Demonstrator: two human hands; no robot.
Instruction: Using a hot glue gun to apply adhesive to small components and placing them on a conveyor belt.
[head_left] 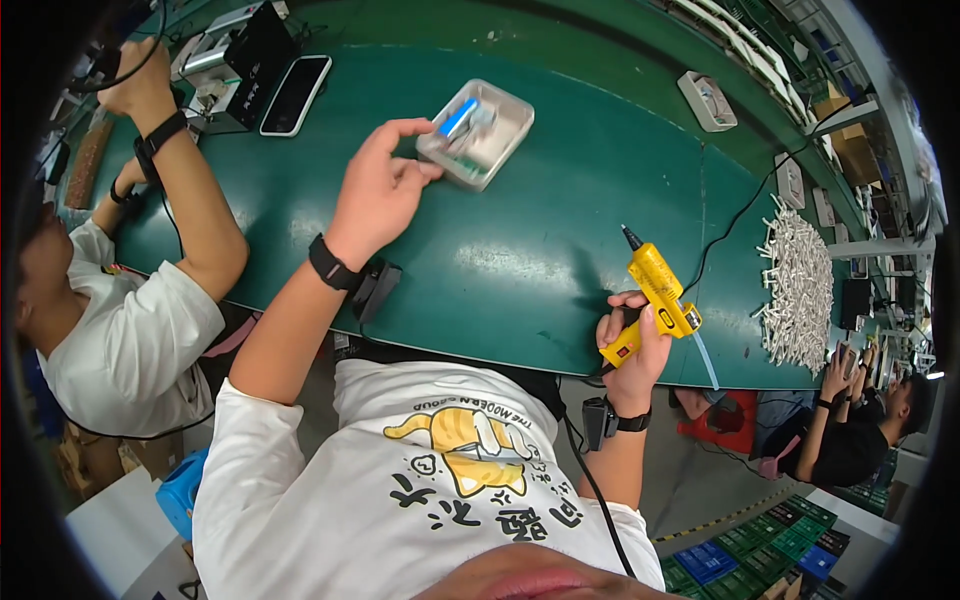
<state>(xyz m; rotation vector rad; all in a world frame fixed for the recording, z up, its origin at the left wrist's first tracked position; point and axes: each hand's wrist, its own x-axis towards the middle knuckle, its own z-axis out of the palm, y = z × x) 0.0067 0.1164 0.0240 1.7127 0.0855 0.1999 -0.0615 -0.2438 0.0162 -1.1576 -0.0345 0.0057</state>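
Note:
My left hand (385,190) reaches over the green table and grips the left side of a small white tray (505,158) with thumb and forefinger; both look slightly blurred. Inside the tray lie a bright blue strip (459,117) and some small parts too blurred to name. Near the table's front edge, my right hand (636,350) is wrapped round the handle of a yellow hot glue gun (655,280). Its dark nozzle points up and away to the left. A translucent glue stick (706,362) sticks out of its back end.
A large pile of white parts (796,290) covers the table's right end. A black cord (745,205) runs from the glue gun toward the far right. Another white tray (707,101) stands at the back; a phone (297,95) lies left, beside a co-worker's arm (205,200).

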